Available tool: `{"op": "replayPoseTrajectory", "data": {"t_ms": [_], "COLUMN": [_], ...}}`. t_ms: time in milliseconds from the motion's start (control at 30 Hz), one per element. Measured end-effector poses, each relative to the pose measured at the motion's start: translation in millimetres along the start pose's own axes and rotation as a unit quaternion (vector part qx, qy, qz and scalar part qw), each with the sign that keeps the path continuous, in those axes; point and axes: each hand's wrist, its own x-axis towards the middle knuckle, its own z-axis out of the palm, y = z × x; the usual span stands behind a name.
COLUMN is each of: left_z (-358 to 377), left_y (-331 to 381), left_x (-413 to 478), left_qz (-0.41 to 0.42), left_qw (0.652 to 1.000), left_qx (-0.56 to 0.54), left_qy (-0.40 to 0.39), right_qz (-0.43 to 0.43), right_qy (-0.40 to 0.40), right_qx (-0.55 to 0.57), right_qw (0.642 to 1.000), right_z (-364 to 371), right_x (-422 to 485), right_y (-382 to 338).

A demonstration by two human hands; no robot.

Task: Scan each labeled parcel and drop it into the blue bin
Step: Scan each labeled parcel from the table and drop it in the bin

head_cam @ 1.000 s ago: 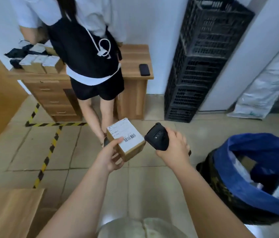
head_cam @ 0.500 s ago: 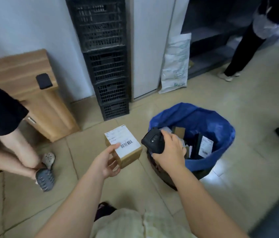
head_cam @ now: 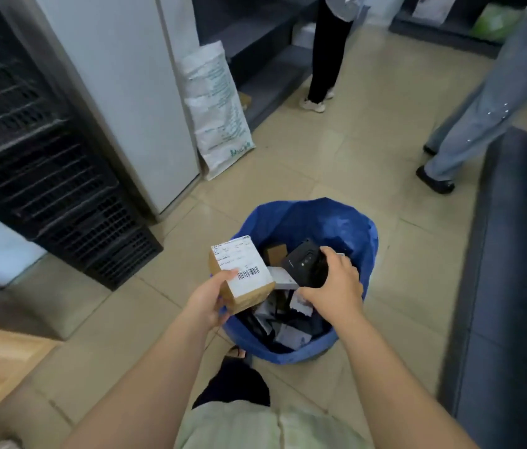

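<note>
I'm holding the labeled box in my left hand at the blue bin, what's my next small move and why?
Probably carry the parcel a little to the right before letting go. Your left hand holds it over the left rim of the blue bin, so a drop there might catch the edge. Your right hand grips the scanner above the bin.

Blue bin [head_cam: 370, 241] mouth open above piled parcels [head_cam: 291, 335]; crates [head_cam: 45, 176] left, apparently well apart.

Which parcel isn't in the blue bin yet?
The brown box with the white barcode label, held by the left hand at the rim of the blue bin; the other parcels lie inside.
</note>
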Motion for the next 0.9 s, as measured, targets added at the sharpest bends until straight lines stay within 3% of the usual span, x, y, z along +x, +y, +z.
{"op": "replayPoseTrajectory", "data": {"t_ms": [200,333,633,900], "left_z": [50,79,108,116], "left_y": [82,100,56,-14], "left_x": [72,120,214,296], "left_qz": [0.012,0.006,-0.083,-0.137], "left_qw": [0.994,0.986,0.96,0.923], "left_qx": [0.1,0.159,0.264,0.352], "left_qy": [-0.031,-0.045,-0.042,-0.078], "right_qz": [0.103,0.164,0.27,0.291], "right_qy": [0.032,0.055,-0.009,-0.087], "right_qx": [0.036,0.051,0.052,0.061], "right_qw": [0.994,0.984,0.962,0.951], "right_z": [2,18,78,155], "right_x": [78,114,149,188], "right_y": [-19,-19,27,84]}}
